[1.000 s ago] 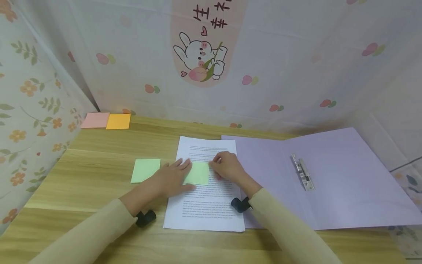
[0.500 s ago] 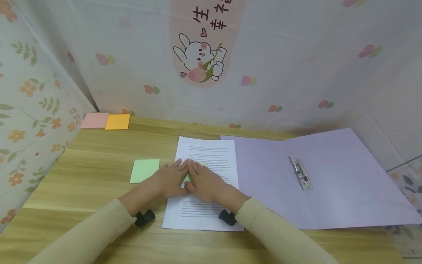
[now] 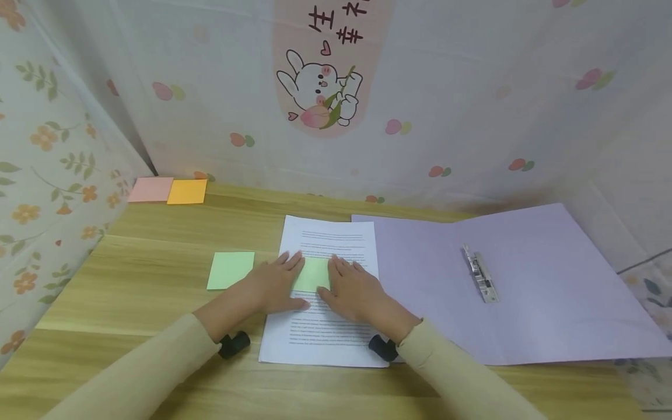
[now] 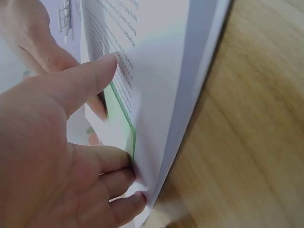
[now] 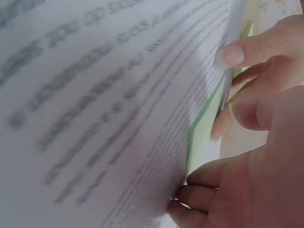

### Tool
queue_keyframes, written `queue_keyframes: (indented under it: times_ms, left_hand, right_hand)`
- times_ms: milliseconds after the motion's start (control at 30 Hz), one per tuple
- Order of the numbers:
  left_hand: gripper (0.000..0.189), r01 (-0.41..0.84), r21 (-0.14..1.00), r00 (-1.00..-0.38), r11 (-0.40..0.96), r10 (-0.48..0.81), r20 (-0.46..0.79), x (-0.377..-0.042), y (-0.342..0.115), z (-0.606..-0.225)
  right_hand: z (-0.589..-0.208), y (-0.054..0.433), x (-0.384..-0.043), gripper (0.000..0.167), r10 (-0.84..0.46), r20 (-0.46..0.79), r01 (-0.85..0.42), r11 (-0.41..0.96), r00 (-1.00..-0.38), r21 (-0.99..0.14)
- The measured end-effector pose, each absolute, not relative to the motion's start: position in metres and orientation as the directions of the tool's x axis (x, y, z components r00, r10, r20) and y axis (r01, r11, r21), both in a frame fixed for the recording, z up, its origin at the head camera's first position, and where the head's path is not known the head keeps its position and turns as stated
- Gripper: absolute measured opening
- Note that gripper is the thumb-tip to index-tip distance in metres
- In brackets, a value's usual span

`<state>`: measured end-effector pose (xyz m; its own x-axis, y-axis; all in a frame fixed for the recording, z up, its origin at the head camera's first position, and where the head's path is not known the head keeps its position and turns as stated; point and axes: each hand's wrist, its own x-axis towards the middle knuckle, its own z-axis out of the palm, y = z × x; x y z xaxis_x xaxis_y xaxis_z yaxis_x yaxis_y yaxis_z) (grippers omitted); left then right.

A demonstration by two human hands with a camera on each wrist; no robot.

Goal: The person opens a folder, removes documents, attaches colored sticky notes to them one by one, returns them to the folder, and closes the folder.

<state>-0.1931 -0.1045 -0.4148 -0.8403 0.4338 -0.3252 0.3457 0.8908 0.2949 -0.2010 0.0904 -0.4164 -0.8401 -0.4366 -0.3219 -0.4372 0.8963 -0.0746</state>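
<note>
A light green sticky note (image 3: pixel 315 274) lies on a stack of printed paper (image 3: pixel 336 344), about midway down the page. My left hand (image 3: pixel 273 286) rests with extended fingers at the note's left edge, its thumb reaching over the printed lines below. On the opposite side, my right hand (image 3: pixel 357 290) touches the right edge with fingers extended and thumb near the lower corner. In the left wrist view, the left fingers (image 4: pixel 114 164) meet the note's edge. The right wrist view has the right fingers (image 5: pixel 199 190) against the note and page.
A second green sticky pad (image 3: pixel 231 270) lies on the wooden table left of the paper. Pink (image 3: pixel 150 189) and orange (image 3: pixel 187 191) pads sit at the back left. An open purple folder (image 3: pixel 551 291) with a metal clip (image 3: pixel 481 274) extends right, partly under the paper.
My right hand first pinched the note's right edge, then swept left across it to my left fingertips. Now it has moved back to the right edge. My left hand has stayed put.
</note>
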Motion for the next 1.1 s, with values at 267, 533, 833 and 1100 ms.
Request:
queue_keyframes:
  times_ms: [267, 533, 833, 1100]
  left_hand:
    - [0.090, 0.363, 0.287, -0.838, 0.887, 0.445, -0.316, -0.196, -0.108, -0.415]
    - [0.076, 0.316, 0.434, -0.834, 0.844, 0.465, -0.296, -0.208, -0.125, -0.418]
    - [0.060, 0.163, 0.569, -0.929, 0.806, 0.319, -0.187, -0.241, -0.181, -0.400]
    - [0.053, -0.036, 0.499, -0.991, 0.866, 0.034, -0.130, -0.271, -0.246, -0.394]
  right_hand:
    - [-0.415, 0.090, -0.204, 0.079, -0.447, -0.322, -0.439, 0.893, -0.835, -0.102]
    - [-0.417, 0.101, -0.205, 0.074, -0.457, -0.305, -0.412, 0.888, -0.836, -0.201]
    - [-0.421, 0.105, -0.198, 0.072, -0.496, -0.196, -0.468, 0.866, -0.846, -0.175]
    - [-0.423, 0.102, -0.198, 0.072, -0.476, -0.201, -0.437, 0.875, -0.856, -0.211]
